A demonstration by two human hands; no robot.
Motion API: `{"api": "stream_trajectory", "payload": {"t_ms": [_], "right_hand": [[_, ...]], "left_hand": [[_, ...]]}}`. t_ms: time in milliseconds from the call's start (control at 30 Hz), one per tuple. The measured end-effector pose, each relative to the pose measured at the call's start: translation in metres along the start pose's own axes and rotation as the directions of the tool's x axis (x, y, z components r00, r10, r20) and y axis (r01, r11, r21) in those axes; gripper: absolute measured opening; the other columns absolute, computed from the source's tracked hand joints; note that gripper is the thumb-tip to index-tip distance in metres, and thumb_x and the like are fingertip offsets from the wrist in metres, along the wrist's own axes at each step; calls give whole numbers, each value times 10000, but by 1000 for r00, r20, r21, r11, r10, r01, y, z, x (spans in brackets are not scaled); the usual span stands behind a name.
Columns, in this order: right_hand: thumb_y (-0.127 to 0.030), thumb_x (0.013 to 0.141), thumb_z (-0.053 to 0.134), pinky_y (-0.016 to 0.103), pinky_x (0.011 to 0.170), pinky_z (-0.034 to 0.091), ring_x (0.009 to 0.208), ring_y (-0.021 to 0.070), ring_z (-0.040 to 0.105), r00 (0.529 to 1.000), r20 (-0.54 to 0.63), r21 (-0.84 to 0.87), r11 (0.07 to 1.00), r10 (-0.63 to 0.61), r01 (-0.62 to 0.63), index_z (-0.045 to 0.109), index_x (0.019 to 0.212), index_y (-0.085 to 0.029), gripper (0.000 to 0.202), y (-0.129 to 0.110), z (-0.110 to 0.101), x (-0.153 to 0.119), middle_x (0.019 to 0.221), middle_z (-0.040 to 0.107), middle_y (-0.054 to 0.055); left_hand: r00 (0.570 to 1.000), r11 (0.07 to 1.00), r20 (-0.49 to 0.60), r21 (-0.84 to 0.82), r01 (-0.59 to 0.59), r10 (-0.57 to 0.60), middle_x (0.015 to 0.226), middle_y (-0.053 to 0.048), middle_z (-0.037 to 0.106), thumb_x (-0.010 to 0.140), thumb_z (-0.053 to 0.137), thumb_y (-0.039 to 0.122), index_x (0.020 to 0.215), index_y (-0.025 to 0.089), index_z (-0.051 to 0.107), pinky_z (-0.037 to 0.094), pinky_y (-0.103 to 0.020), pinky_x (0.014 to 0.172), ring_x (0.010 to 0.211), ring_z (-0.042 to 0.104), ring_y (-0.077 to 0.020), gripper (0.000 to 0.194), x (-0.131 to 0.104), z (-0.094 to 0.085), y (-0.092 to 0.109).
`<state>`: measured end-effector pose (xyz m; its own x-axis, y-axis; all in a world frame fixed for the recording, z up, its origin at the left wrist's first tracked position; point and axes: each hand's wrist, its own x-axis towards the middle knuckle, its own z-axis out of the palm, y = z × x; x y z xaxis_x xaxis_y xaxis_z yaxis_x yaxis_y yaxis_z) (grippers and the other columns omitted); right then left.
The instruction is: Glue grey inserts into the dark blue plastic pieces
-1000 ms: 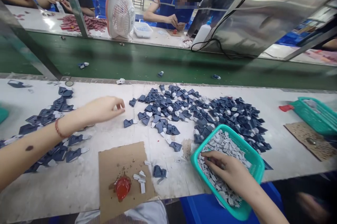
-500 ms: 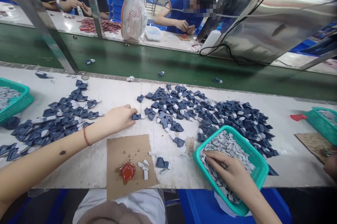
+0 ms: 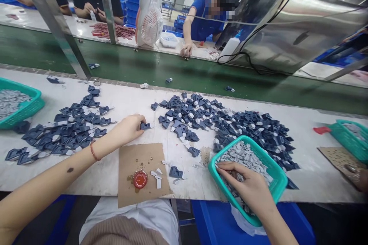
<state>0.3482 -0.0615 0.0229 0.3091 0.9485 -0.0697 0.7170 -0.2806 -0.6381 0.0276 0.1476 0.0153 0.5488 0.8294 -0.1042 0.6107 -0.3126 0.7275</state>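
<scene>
My left hand has its fingers closed on a small dark blue plastic piece, held low over the white table. Inside the near green basket, my right hand pinches thumb and fingers together close to the left wall. Small light grey plastic pieces fill this basket; whether one is between my fingertips is hidden. A heap of dark blue pieces, several with pale tips, spreads behind the basket. More dark blue pieces lie beyond my left forearm.
A cardboard sheet bears a red cap with wet drops around it. One dark blue piece lies beside it. Green baskets stand at far left and right. Beyond the green belt, co-workers sit.
The camera view has shifted slightly. My right hand stays in the basket, fingertips nearer its left wall. My left hand keeps the blue piece. A co-worker opposite has reached to the belt's far edge.
</scene>
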Motion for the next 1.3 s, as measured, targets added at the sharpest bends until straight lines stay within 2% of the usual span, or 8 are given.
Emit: {"api": "stream_trajectory", "payload": {"t_ms": [100,267,433,533,600,800,1000,1300], "right_hand": [[-570,781,636,366,619,570,767,279,688,1000,7,-24,1000,-2,2,746,786,-234,354,-1,1,0,863,749,94],[-600,758,648,349,509,521,675,276,668,996,-56,-80,994,68,-72,754,945,-256,405,3,-3,-4,748,712,79],[-525,780,676,408,795,562,945,311,677,965,-241,-41,995,-99,91,757,834,-279,265,-32,11,-18,957,746,62],[-401,834,665,366,790,566,855,257,695,965,-66,61,964,-254,258,747,813,-265,160,-79,44,-23,880,744,53],[-315,869,636,332,743,568,823,229,694,930,66,160,924,-361,347,738,843,-249,124,-109,71,-23,865,735,53],[-123,887,597,314,729,541,848,202,663,846,226,148,875,-484,461,706,889,-209,138,-144,124,-19,883,676,55],[-87,873,615,300,692,527,781,190,652,829,325,18,880,-455,475,699,797,-208,166,-146,128,-16,815,646,32],[-94,892,592,291,698,519,789,189,648,829,342,-3,881,-443,472,688,784,-197,177,-149,129,-16,823,642,38]], "left_hand": [[995,961,13,-255,104,-104,638,3,620,679,693,236,888,189,585,525,-369,710,679,655,-223,240,-8,-1,1],[976,715,83,-669,204,-201,892,-47,674,605,809,277,852,185,536,565,-323,716,739,695,-172,380,-34,1,6],[947,468,102,-850,242,-304,901,-46,654,655,815,319,1019,166,571,561,-237,642,715,708,-148,464,-72,13,5],[932,360,58,-913,195,-357,890,-29,646,678,816,341,983,166,582,559,-207,653,757,715,-151,422,-96,22,1],[923,304,10,-943,137,-384,929,-20,645,691,820,328,969,180,594,560,-202,657,785,718,-157,389,-111,27,-2],[911,323,-73,-944,68,-405,1018,-18,651,750,783,305,956,212,636,560,-213,640,795,693,-150,269,-141,32,-6],[912,293,-79,-955,46,-402,954,-14,676,746,779,269,939,205,637,531,-215,666,763,640,-123,247,-148,36,-10],[927,252,-27,-965,73,-373,885,-25,694,702,803,225,885,154,634,497,-210,699,721,628,-107,260,-147,38,-11]]}}
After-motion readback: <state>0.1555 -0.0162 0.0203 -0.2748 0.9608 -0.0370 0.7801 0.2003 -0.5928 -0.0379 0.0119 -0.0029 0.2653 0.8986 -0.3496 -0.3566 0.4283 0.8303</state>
